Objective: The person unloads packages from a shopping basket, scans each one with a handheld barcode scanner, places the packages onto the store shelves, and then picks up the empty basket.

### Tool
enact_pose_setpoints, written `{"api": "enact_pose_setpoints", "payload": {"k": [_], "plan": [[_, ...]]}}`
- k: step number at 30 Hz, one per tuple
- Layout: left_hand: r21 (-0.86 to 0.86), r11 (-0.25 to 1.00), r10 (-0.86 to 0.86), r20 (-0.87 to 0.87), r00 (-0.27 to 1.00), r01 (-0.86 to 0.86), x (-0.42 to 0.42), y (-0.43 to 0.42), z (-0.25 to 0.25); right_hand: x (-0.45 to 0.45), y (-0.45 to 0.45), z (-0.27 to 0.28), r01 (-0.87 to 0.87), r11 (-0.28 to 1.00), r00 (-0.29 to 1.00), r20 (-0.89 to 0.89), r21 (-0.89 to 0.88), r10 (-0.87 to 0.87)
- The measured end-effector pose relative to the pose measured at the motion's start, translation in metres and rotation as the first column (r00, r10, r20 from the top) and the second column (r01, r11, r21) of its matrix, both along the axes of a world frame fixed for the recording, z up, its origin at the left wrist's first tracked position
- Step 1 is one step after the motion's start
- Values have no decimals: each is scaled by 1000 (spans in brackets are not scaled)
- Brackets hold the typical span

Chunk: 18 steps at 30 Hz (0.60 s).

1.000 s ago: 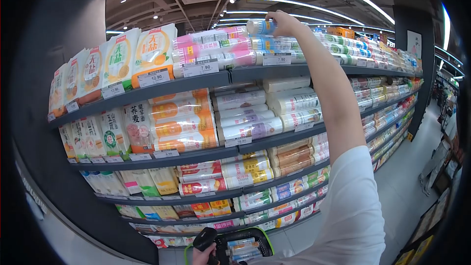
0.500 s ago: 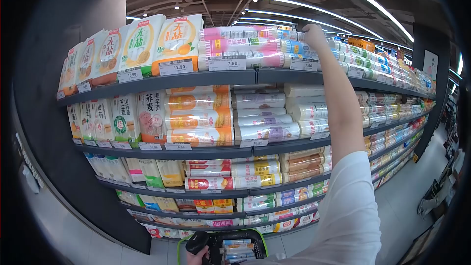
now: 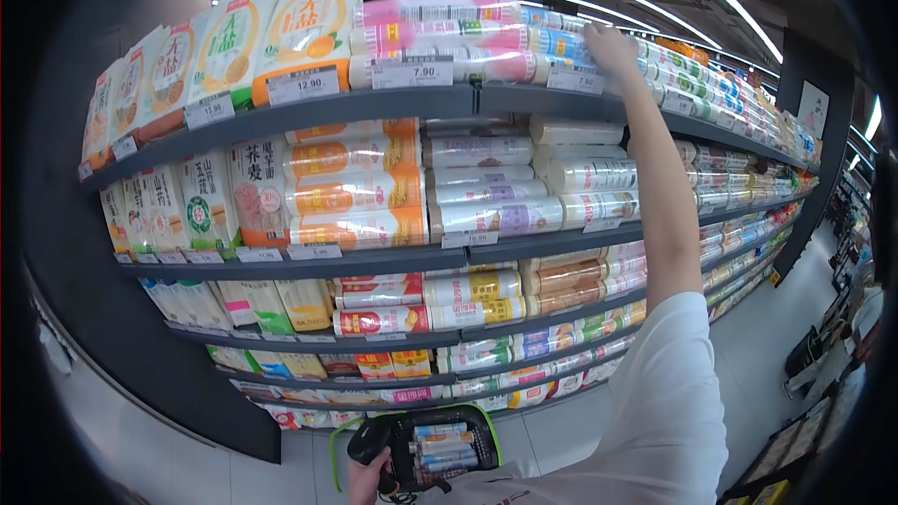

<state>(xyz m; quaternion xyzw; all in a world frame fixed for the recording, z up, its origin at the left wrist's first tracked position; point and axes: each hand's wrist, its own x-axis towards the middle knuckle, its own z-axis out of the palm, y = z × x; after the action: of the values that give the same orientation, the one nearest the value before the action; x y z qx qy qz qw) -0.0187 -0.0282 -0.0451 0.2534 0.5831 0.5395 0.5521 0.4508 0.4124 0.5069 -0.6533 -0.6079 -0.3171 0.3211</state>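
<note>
My right hand (image 3: pixel 613 49) is stretched up to the top shelf. Its bent fingers close over the right end of a blue-and-white noodle pack (image 3: pixel 561 45) in a small stack. The fingertips are partly hidden against the pack. Low in view, my left hand (image 3: pixel 372 475) is wrapped around a black handle-like device (image 3: pixel 369 440) with a rounded head. Just right of it is a black basket (image 3: pixel 490 438) with a green rim, and several noodle packs (image 3: pixel 445 447) lie inside.
Pink noodle packs (image 3: pixel 440 36) are stacked left of the blue ones, beside white-and-orange bags (image 3: pixel 307 28). Green-and-white packs (image 3: pixel 673 70) continue on the right. The dark shelf edge (image 3: pixel 505 101) carries price tags; lower shelves hold more noodles. A dark panel closes the left end.
The view has tipped downward, so the shelves sit higher and more of the basket shows. My right hand has come lower against the blue stack. My left hand keeps its hold on the black device.
</note>
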Motion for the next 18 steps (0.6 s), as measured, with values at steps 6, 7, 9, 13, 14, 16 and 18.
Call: {"api": "enact_pose_setpoints", "payload": {"k": [6,7,9,13,14,16,18], "plan": [[57,989,-87,-533,842,138,-7,-4,-41,-81,-146,-94,-702,604,569,-213,377,794],[-73,983,-183,-537,824,170,-11,-12,-43,-97,-167,-123,-775,512,477,-188,371,858],[-128,973,-230,-573,787,191,-21,-24,-60,-115,-202,-195,-900,310,214,-309,307,927],[-396,903,-361,-489,794,167,-17,-73,-115,-174,-226,-377,-792,-608,-108,-969,-51,221],[-442,880,-392,-469,792,173,-11,-82,-124,-187,-218,-435,-733,-678,6,-997,49,-79],[-509,838,-453,-448,771,197,-7,-86,-138,-218,-211,-585,-930,-191,-109,-732,314,-672],[-525,825,-458,-404,792,209,-4,-101,-163,-244,-234,-714,-970,242,-159,-782,12,-602]]}}
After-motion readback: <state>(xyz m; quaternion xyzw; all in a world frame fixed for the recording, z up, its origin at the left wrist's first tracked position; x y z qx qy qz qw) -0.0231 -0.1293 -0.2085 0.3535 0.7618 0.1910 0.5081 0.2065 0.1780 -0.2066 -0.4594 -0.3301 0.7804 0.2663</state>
